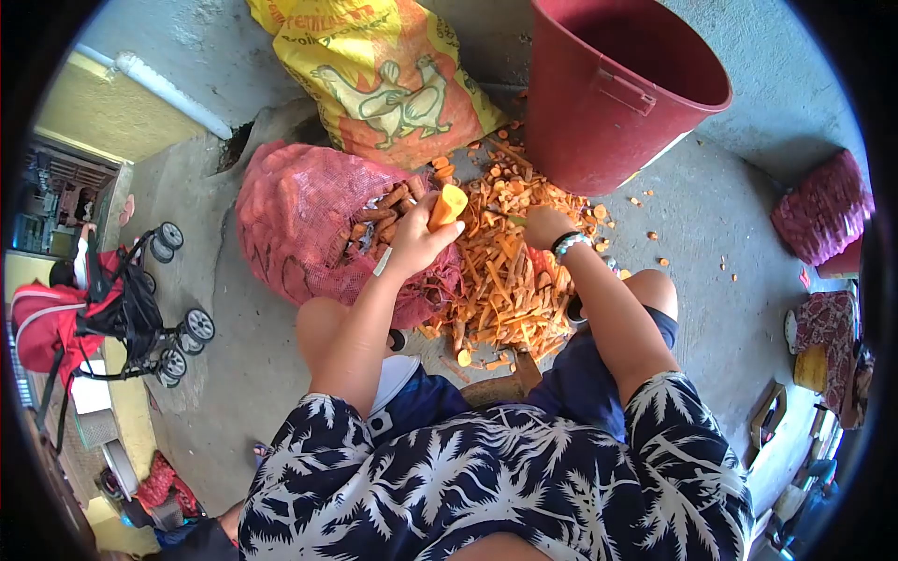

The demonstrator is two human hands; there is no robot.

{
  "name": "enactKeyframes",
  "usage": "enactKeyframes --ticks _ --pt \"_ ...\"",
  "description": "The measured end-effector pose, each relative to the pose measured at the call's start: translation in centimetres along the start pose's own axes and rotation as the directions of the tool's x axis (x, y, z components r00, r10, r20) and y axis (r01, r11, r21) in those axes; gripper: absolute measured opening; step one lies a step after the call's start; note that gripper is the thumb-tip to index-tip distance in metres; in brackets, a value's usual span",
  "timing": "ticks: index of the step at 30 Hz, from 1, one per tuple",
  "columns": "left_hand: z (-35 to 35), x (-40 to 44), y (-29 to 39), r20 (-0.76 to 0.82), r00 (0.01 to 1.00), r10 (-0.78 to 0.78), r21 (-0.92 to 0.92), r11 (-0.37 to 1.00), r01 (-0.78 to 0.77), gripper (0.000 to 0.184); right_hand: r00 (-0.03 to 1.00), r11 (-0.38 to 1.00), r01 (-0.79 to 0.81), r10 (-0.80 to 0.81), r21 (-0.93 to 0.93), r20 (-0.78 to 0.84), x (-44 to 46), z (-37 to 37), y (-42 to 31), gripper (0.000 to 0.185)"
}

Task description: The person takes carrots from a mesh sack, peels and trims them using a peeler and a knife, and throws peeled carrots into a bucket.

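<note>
My left hand [423,239] is closed around a peeled carrot [449,206], whose pale cut end points up and away from me. To its right, my right hand [548,227], with beaded bands at the wrist, is closed over a small green tool [516,221]; mostly hidden, its kind does not show. Beneath both hands spreads a heap of orange carrot peelings and cut ends [500,280]. By my left hand a red mesh sack [281,220] gapes, with unpeeled carrots [379,220] in its mouth.
Behind the heap stands a tall red bin [585,112], and left of it a yellow printed sack [383,89]. A red stroller [89,309] is at the far left. On the right, a purple mesh bundle [823,208] rests by the wall. Loose carrot bits dot the concrete floor [716,309].
</note>
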State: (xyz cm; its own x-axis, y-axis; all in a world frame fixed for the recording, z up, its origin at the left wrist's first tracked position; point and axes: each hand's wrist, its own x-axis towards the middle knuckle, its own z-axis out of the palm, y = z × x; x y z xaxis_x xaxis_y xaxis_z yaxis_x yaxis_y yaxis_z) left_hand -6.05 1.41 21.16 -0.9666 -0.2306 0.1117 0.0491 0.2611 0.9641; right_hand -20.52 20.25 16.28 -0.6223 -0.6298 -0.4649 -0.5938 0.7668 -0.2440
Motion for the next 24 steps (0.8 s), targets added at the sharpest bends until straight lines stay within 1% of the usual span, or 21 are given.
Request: enactKeyframes --ticks 1,2,3,4,5,7,8,9,10,11,12,13,15,16,18,19,21,22,24 --pt "0.1 -0.4 1.1 -0.001 1.0 0.007 0.002 1.0 -0.007 0.033 0.993 0.998 -0.029 0.036 0.058 -0.114 -1.2 -1.3 -0.3 0.026" --pt "0.3 -0.9 2.9 0.034 0.985 -0.168 -0.1 0.98 0.171 0.034 0.975 0.981 -0.017 0.059 0.195 -0.215 -3.6 -3.4 -1.5 0.023" --pt "0.6 -1.4 4.3 0.089 0.938 -0.335 -0.192 0.918 0.346 0.035 0.973 0.981 -0.017 0.06 0.192 -0.223 -5.6 -4.5 -2.1 0.023" --pt "1.2 -2.1 4.9 0.034 0.968 -0.249 -0.109 0.962 0.251 0.035 0.951 0.931 0.128 -0.017 0.343 -0.309 -7.4 -5.0 -2.6 0.021" --pt "1.5 -2.5 5.0 0.037 0.969 -0.246 -0.109 0.962 0.249 0.035 0.913 0.838 0.276 -0.076 0.471 -0.4 -9.2 -5.4 -3.1 0.02" --pt "2.2 -3.6 4.9 0.057 0.997 -0.047 0.092 0.995 0.042 0.04 0.896 0.787 0.35 -0.122 0.508 -0.428 -12.9 -5.0 -4.6 0.018" --pt "2.3 -4.1 5.1 0.127 0.992 -0.023 0.097 0.995 0.011 0.044 0.901 0.767 0.364 -0.146 0.528 -0.409 -13.8 -4.2 -4.9 0.018" --pt "2.4 -4.8 6.2 0.129 0.991 -0.025 0.099 0.995 0.012 0.044 0.88 0.753 0.414 -0.187 0.512 -0.436 -15.0 -4.0 -5.2 0.017" --pt "2.5 -5.5 7.5 0.178 0.973 -0.145 -0.029 0.988 0.153 0.045 0.893 0.753 0.389 -0.166 0.531 -0.419 -15.6 -3.2 -5.2 0.017" --pt "2.6 -6.3 8.1 0.238 0.938 -0.252 -0.148 0.945 0.292 0.047 0.903 0.753 0.366 -0.145 0.547 -0.404 -16.1 -2.3 -5.2 0.017" --pt "2.6 -6.6 8.2 0.282 0.911 -0.3 -0.205 0.909 0.363 0.05 0.903 0.749 0.368 -0.146 0.55 -0.405 -16.6 -1.8 -5.3 0.017" --pt "2.6 -6.9 8.5 0.282 0.91 -0.303 -0.2 0.909 0.365 0.05 0.898 0.749 0.377 -0.154 0.545 -0.411 -17.1 -1.4 -5.3 0.017" --pt "2.9 -7.3 9.3 0.299 0.878 -0.375 -0.176 0.882 0.437 0.053 0.894 0.747 0.385 -0.158 0.542 -0.418 -17.5 -0.8 -5.2 0.018" --pt "3.3 -7.5 9.4 0.3 0.878 -0.372 -0.176 0.883 0.434 0.053 0.889 0.751 0.392 -0.162 0.531 -0.428 -17.5 -0.5 -5.0 0.018" --pt "4.3 -8.0 9.3 0.169 0.953 -0.252 -0.003 0.967 0.256 0.054 0.88 0.757 0.406 -0.174 0.512 -0.442 -17.6 -0.2 -4.7 0.018" --pt "4.6 -8.1 9.0 0.168 0.953 -0.251 0.0 0.967 0.255 0.054 0.879 0.756 0.409 -0.175 0.511 -0.444 -17.6 -0.1 -4.6 0.018" --pt "5.2 -8.2 9.1 0.035 0.994 -0.099 0.147 0.985 0.093 0.053 0.881 0.748 0.411 -0.178 0.522 -0.438 -17.7 0.2 -4.4 0.018" --pt "5.5 -8.3 9.5 0.034 0.995 -0.097 0.148 0.985 0.091 0.053 0.88 0.748 0.412 -0.179 0.521 -0.44 -17.6 0.3 -4.3 0.018" --pt "5.8 -8.6 10.5 -0.041 0.993 -0.115 0.279 0.952 0.122 0.051 0.883 0.754 0.407 -0.181 0.515 -0.433 -17.4 0.7 -4.2 0.017"
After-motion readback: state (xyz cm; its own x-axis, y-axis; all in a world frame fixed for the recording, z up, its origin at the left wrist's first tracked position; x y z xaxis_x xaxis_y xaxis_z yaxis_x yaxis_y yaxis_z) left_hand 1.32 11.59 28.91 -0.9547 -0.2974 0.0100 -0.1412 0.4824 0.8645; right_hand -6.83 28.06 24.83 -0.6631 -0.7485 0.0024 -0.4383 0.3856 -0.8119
